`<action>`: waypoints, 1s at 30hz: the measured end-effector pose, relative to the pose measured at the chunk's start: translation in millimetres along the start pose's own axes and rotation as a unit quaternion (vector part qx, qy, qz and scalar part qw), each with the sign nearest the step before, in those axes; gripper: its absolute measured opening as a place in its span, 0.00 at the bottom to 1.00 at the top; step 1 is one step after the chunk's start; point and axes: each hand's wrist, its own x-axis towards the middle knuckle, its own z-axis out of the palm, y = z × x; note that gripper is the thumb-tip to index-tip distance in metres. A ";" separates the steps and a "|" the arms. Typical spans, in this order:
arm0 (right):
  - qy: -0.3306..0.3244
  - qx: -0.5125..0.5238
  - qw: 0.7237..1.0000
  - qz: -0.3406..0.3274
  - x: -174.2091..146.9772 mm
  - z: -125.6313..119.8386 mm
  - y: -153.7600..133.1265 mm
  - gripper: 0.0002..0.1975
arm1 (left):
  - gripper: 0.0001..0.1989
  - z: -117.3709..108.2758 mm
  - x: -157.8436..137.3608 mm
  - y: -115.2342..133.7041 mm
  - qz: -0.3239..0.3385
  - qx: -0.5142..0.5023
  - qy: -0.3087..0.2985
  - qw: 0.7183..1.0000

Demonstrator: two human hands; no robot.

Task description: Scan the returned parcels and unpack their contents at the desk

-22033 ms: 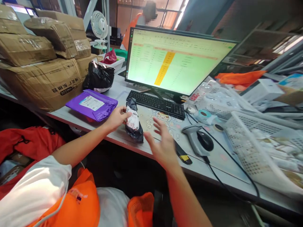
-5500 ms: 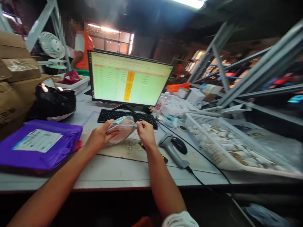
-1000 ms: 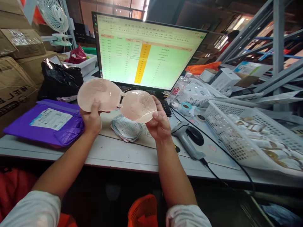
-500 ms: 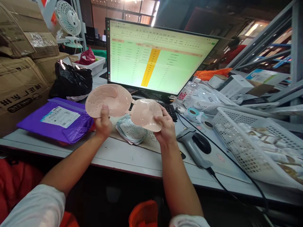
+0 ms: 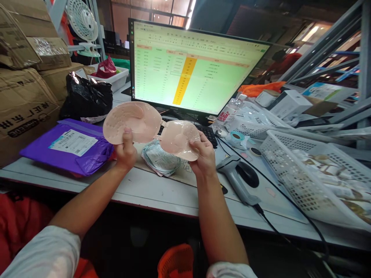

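A beige stick-on bra [image 5: 142, 121], two glossy cups joined by a small clasp in the middle, is held up above the desk. My left hand [image 5: 126, 150] pinches the lower edge of its left cup, thumb on the near face. Around the outer edge of the right cup closes my right hand [image 5: 203, 154], its thumb also in front. The fingers behind both cups are partly hidden. Below the bra lies a flat clear plastic packet [image 5: 160, 158] on the desk mat, touching neither hand.
A monitor [image 5: 185, 69] stands behind, with a keyboard [image 5: 207, 133] under it. To the left are a purple parcel [image 5: 69, 146], a black bag [image 5: 85, 96] and cartons [image 5: 26, 104]. On the right sit a barcode scanner [image 5: 239, 179], its cable, and a white basket [image 5: 298, 181] of small items.
Almost nothing differs. The bra's left cup has shifted very slightly left and up, and the view has moved a little; both hands keep the same hold.
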 end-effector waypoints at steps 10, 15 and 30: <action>-0.216 0.033 0.972 0.090 -19.6 23.0 21.8 0.38 | 0.23 7.6 -12.4 19.1 0.195 0.152 -0.484 0.839; -0.114 -0.031 0.988 0.099 -10.7 16.1 28.6 0.31 | 0.38 7.1 -7.1 8.8 0.185 0.124 -0.552 0.804; 0.234 0.031 0.972 0.012 46.4 -58.8 18.9 0.25 | 0.65 -1.5 3.7 -18.7 0.003 0.379 -0.695 0.611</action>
